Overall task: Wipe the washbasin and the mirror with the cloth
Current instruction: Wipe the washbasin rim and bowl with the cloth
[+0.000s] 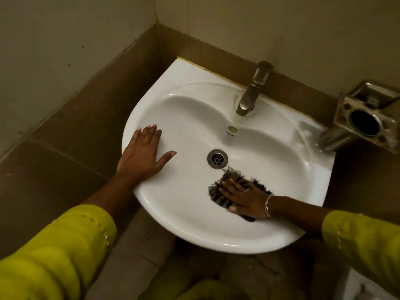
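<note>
Right hand: the right hand [245,199] is pressing flat on the cloth [229,187] inside the bowl, its fingers [230,185] lying spread and extended over the fabric rather than clamped around it.
Cloth: it is lying bunched under the right fingers, on the near-right slope of the bowl; frayed dark-and-light striped edges are sticking out beyond the fingertips and beside the thumb.
Left hand: the left hand [144,155] is resting palm-down on the basin's left rim, fingers apart and straight, thumb pointing into the bowl, holding nothing.
Washbasin: the white washbasin [194,226] is sitting against the tiled wall, both hands touching it.
Drain: the metal drain [217,158] is sitting just beyond the right fingertips, between the two hands (closer to the cloth than to the left thumb).
Tap: the metal tap [254,89] is standing at the back rim, well beyond both sets of fingers.
Holder: a metal wall holder [365,118] is hanging well past the right hand, over the basin's far-right corner.
Sleeves: yellow-green sleeves are covering both forearms.
Mirror: out of view.
</note>
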`<state>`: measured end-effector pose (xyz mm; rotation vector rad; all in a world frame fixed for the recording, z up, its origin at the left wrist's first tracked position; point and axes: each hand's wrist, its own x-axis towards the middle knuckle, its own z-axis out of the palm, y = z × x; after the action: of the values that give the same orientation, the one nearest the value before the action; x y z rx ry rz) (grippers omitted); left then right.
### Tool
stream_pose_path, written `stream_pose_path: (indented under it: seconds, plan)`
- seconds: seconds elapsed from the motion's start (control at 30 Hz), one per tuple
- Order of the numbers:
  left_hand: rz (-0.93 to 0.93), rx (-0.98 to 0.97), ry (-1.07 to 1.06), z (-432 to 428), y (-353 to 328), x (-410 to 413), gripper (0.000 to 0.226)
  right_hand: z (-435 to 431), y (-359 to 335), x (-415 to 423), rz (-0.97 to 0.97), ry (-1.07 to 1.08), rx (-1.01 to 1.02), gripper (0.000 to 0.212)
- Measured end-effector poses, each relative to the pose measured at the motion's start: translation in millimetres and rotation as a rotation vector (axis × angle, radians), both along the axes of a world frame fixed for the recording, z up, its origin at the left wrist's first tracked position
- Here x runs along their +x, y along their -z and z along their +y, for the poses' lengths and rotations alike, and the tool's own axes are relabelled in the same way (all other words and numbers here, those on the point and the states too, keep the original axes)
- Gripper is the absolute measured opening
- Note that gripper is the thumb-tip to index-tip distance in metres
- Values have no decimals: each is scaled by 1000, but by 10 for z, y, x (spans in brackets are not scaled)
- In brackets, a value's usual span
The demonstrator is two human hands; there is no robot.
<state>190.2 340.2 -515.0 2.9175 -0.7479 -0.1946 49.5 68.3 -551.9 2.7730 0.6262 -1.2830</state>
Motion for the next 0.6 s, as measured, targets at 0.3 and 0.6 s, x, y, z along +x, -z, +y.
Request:
stream_pose_path:
  seconds: [0.3,0.6]
  plan:
    - [7,-26,7,12,0,9,93,865,214,454,-174,-24,559,58]
    - [7,-45,-4,-9,-21,8,92,991,367,1588,-666,-146,335,58]
